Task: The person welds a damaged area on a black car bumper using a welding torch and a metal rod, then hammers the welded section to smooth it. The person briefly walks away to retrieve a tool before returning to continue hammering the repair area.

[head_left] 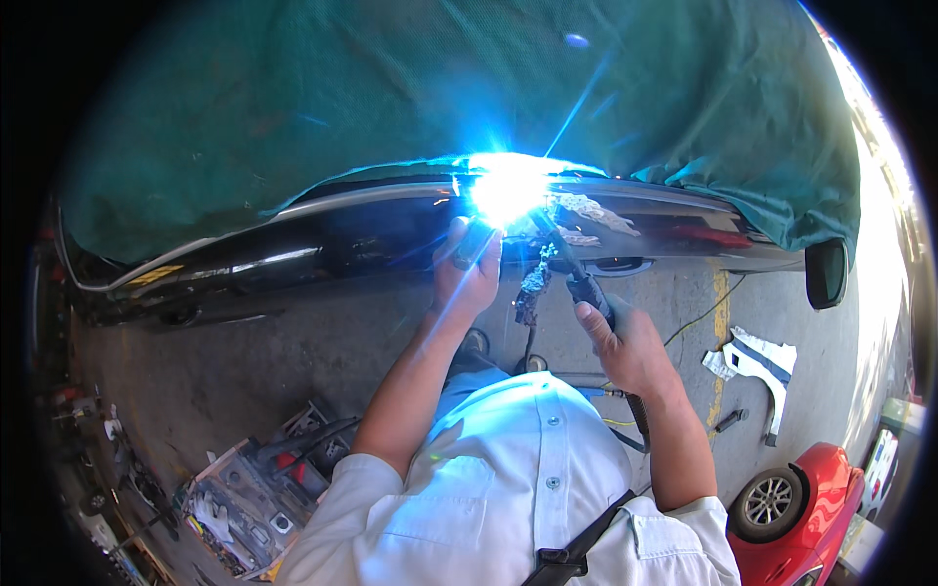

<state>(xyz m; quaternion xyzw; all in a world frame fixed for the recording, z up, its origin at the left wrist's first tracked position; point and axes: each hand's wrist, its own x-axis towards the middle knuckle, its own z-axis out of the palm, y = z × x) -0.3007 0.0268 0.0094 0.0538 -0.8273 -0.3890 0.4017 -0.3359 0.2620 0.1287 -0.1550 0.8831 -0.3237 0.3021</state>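
My right hand (630, 342) grips the black handle of a welding torch (584, 285) whose tip reaches up to a blinding white-blue arc (506, 188) on the side of a dark car body (322, 244). My left hand (467, 272) is raised just below the arc, curled around a small dark piece held against the panel. A green tarp (410, 88) covers the upper part of the car. A clump of dark, ragged material (532, 283) hangs between my two hands.
An open toolbox (259, 488) with several tools lies on the concrete at lower left. A red car (801, 503) sits at lower right, a white body panel (757, 363) lies on the floor, and a side mirror (826, 273) juts out at right.
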